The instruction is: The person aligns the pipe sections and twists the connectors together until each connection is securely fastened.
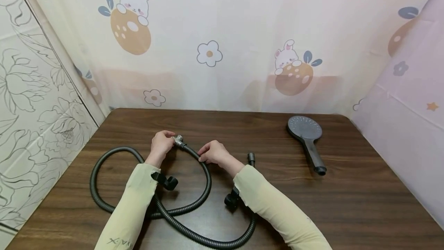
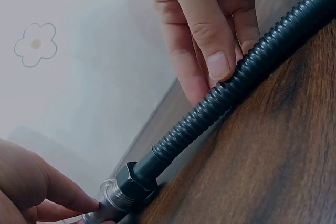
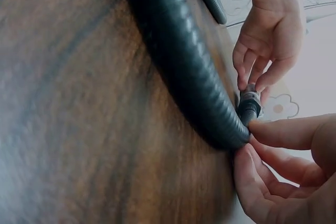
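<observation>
1. Nearest the person, the long, black, ribbed flexible hose (image 1: 209, 182) sweeps in a wide loop across the dark brown wood-grain table (image 1: 347, 211), passing beneath both pale yellow sleeves (image 1: 277, 207).
2. A little farther out, just past the right forearm, the hose's dark cylindrical loose end (image 1: 251, 157) points away from the person.
3. Now the right hand (image 1: 216, 153): thumb and fingertips close together, pinching the ribbed hose a short way down from its fitting, and coming in from the right.
4. Beyond it, the left hand (image 1: 162, 146) has the silver metal fitting (image 1: 178, 140) between thumb and fingers, with the black six-sided nut (image 2: 134, 181) just beside that grip.
5. Here's the key line: from the right fingertips, the fitting lies to the left and farther off; the hose's long axis slants between the hands, the left being nearer the metal.
6. Out right, well apart, lies the dark grey round-faced shower head (image 1: 307, 139), its handle slanting toward the person; the right hand is nearer.
7. Behind everything hangs the rabbit-print cloth (image 1: 243, 22).
</observation>
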A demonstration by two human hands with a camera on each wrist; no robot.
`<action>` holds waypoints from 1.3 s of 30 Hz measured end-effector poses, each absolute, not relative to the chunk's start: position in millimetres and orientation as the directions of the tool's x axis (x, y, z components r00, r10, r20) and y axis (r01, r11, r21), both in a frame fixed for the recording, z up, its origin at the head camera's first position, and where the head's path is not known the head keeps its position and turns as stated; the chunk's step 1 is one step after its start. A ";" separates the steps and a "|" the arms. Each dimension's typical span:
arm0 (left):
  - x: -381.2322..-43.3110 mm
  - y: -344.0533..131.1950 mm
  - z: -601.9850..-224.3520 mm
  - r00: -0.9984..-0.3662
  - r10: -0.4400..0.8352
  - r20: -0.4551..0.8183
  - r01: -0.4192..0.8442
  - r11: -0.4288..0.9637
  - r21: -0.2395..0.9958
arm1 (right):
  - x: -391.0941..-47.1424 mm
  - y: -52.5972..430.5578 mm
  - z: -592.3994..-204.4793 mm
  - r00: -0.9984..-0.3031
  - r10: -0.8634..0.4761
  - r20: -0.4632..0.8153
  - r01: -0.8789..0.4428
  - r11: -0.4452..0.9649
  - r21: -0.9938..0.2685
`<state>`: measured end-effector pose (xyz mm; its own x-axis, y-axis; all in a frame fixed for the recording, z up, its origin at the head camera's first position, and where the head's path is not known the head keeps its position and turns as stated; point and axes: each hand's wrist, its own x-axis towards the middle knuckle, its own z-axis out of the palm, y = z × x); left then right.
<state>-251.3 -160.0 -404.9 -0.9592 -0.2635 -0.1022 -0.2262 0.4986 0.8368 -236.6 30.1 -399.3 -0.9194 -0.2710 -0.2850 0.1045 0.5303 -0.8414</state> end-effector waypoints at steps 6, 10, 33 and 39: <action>-250.7 -160.0 -404.9 -0.960 -0.258 -0.107 -0.229 0.510 0.829 | -239.0 31.8 -400.6 -0.911 -0.270 -0.312 0.124 0.544 -0.830; -249.6 -160.0 -402.4 -0.960 -0.265 -0.094 -0.225 0.523 0.822 | -238.9 35.1 -398.7 -0.906 -0.278 -0.320 0.128 0.540 -0.832; -235.2 -127.8 -380.6 -0.982 -0.182 0.043 -0.058 0.514 0.856 | -237.7 83.7 -371.7 -0.941 -0.235 -0.242 0.118 0.444 -0.888; -232.4 -117.3 -385.8 -0.994 -0.096 0.047 0.001 0.432 0.902 | -234.1 95.2 -371.7 -0.963 -0.197 -0.185 0.106 0.356 -0.928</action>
<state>-232.4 -117.3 -385.8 -0.9943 -0.0961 0.0471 0.0009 0.4324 0.9017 -234.1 95.2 -371.7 -0.9629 -0.1967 -0.1850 0.1056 0.3561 -0.9285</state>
